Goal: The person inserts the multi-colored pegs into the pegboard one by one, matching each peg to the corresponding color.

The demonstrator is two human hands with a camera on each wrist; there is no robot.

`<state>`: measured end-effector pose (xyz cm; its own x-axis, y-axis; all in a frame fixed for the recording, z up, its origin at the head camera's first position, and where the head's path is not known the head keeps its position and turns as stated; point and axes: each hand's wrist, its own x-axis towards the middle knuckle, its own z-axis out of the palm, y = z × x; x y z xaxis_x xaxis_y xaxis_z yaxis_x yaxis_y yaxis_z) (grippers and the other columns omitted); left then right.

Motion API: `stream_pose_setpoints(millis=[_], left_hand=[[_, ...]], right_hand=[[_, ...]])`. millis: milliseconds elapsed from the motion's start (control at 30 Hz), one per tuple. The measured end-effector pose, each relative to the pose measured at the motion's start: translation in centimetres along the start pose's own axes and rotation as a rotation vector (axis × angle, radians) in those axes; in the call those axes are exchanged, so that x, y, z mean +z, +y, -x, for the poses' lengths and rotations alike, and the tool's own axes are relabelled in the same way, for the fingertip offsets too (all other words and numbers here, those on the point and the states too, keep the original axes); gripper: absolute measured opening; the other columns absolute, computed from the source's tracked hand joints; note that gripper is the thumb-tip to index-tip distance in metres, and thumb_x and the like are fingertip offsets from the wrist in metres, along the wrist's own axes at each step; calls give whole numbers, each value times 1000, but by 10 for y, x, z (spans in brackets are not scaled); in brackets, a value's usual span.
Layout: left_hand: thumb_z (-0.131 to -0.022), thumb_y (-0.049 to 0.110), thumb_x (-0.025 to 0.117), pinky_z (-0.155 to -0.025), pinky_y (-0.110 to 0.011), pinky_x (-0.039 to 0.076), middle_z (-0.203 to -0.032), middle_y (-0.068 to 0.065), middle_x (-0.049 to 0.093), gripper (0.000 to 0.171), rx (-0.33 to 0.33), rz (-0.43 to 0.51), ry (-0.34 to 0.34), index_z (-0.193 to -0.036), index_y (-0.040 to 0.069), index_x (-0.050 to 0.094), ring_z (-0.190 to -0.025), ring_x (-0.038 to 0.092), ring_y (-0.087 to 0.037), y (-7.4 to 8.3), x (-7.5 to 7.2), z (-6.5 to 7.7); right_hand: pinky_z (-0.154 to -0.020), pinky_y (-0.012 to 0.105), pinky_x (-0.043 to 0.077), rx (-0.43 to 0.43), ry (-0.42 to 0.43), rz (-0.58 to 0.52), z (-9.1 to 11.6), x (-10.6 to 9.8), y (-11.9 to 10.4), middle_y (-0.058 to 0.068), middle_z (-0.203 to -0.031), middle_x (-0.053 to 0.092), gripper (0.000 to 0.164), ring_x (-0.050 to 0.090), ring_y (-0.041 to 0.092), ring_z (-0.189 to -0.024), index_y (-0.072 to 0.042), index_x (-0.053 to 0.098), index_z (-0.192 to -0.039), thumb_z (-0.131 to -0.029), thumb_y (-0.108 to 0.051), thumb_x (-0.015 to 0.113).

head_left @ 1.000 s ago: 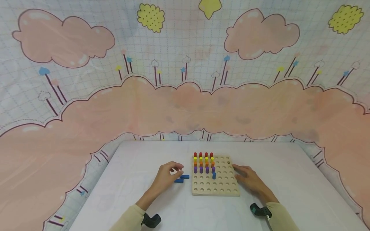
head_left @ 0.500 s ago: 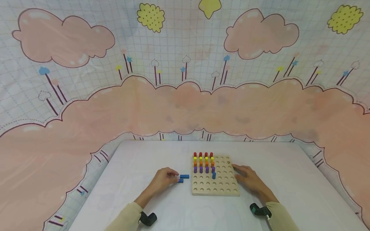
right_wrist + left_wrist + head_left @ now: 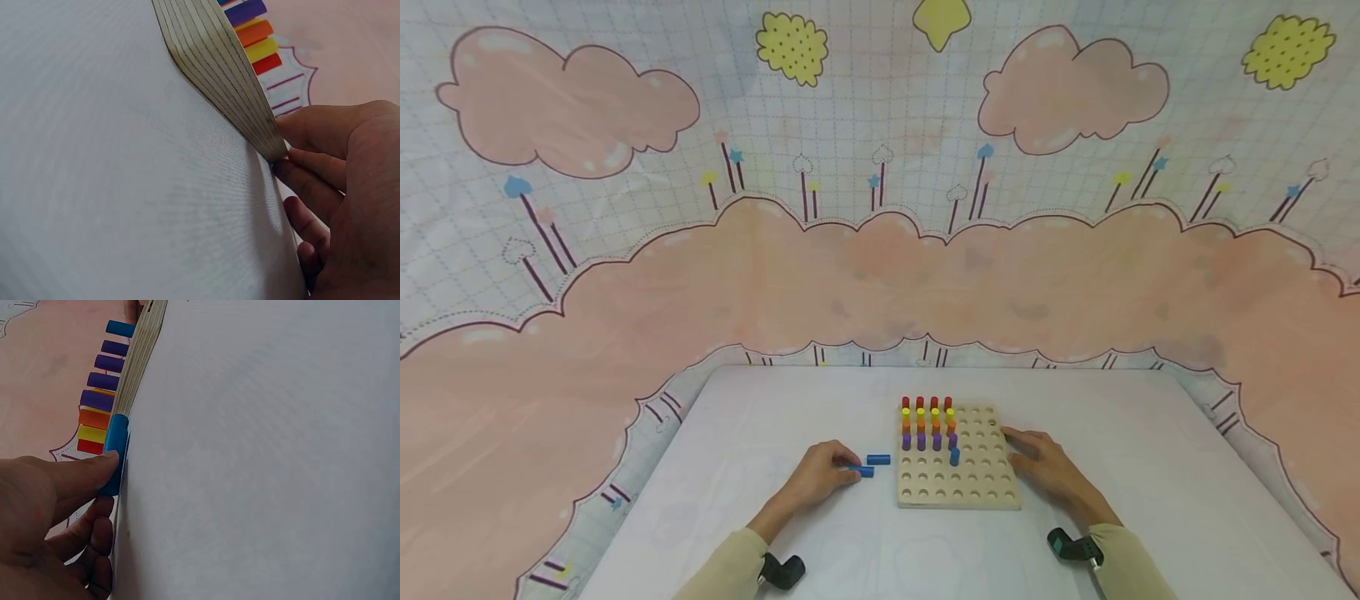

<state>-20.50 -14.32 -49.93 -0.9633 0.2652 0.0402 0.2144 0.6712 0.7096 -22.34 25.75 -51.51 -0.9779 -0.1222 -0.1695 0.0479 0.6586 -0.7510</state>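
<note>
A wooden pegboard [image 3: 958,503] lies on the white table. Four-colour rows of red [image 3: 934,402], yellow [image 3: 935,414], orange [image 3: 936,428] and purple pegs [image 3: 921,442] stand in its left part. One blue peg [image 3: 954,457] stands below the rightmost purple one. Left of the board, my left hand [image 3: 820,477] pinches the near end of a lying blue peg [image 3: 117,434], with the thumb on it. Just beyond lies another blue peg [image 3: 878,460], untouched in the head view. My right hand [image 3: 1048,467] rests against the board's right edge, its fingers [image 3: 312,128] touching the side.
The white table [image 3: 760,400] extends around the board on all sides. A patterned cloth backdrop [image 3: 880,283] rises behind it. Dark wrist cameras [image 3: 782,572] are strapped to both forearms.
My left hand has drawn back leftward and down, away from the farther loose blue peg, to the nearer one. The right hand stays at the board's edge.
</note>
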Motion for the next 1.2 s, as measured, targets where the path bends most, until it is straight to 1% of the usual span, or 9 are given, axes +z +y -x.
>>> stream_pose_setpoints(millis=[133,233,300,367,467,633,767,1000,1200], left_hand=[[-84,17,76,-85,-36,52,-96,2,69,13,31,-15,24,-96,13,72,-93,62,-16,-2,-2,4],[-85,14,75,-78,-29,51,-95,1,69,13,27,15,49,-97,14,70,-89,61,-14,0,-5,6],[-86,12,73,-72,-24,49,-94,2,68,12,10,53,65,-97,14,68,-85,58,-12,3,-7,6],[-87,11,72,-71,-22,48,-94,1,67,13,8,83,78,-98,13,66,-84,57,-12,6,-9,6],[-89,13,71,-74,-21,48,-96,2,67,17,14,92,90,-106,13,67,-86,56,-10,12,-11,4],[-94,17,66,-78,-20,50,-101,3,67,27,55,47,92,-121,14,68,-89,56,-10,22,-13,2],[-95,18,64,-80,-21,52,-101,4,67,23,71,50,112,-117,14,70,-91,57,-9,29,-13,0],[-93,15,67,-84,-23,54,-101,1,68,21,79,121,160,-114,11,67,-93,61,-12,43,-15,-4],[-93,17,67,-86,-26,54,-101,0,68,21,71,172,146,-113,10,65,-94,61,-13,53,-11,-8]], right_hand=[[-112,72,16,-3,1,0,0,-1,0,22,-155,31,53,22,50,-143,-22,48,-146,-95,-30,61],[-112,72,17,-5,-1,-2,0,-1,-1,21,-154,32,53,23,50,-143,-22,48,-146,-95,-30,60],[-112,72,17,-5,-4,-5,0,-2,-1,21,-154,32,53,23,49,-144,-22,48,-146,-96,-30,60],[-112,71,17,-9,-5,-7,-1,-2,-1,21,-154,33,52,23,49,-144,-22,48,-146,-96,-30,60],[-112,72,16,-9,-4,-7,-2,-3,0,21,-154,32,52,23,49,-144,-22,48,-146,-95,-29,60],[-112,72,15,4,-9,-8,-2,-3,-1,21,-155,31,52,21,50,-144,-22,47,-146,-96,-29,60],[-112,72,14,10,-14,-14,-2,-2,-1,22,-156,29,53,20,50,-144,-23,47,-147,-96,-30,59],[-112,72,17,2,-10,4,-2,-3,-1,21,-155,31,52,22,49,-144,-23,48,-146,-96,-29,60],[-112,72,17,-10,-9,10,-3,-3,0,21,-155,32,52,23,49,-144,-23,48,-146,-95,-29,60]])
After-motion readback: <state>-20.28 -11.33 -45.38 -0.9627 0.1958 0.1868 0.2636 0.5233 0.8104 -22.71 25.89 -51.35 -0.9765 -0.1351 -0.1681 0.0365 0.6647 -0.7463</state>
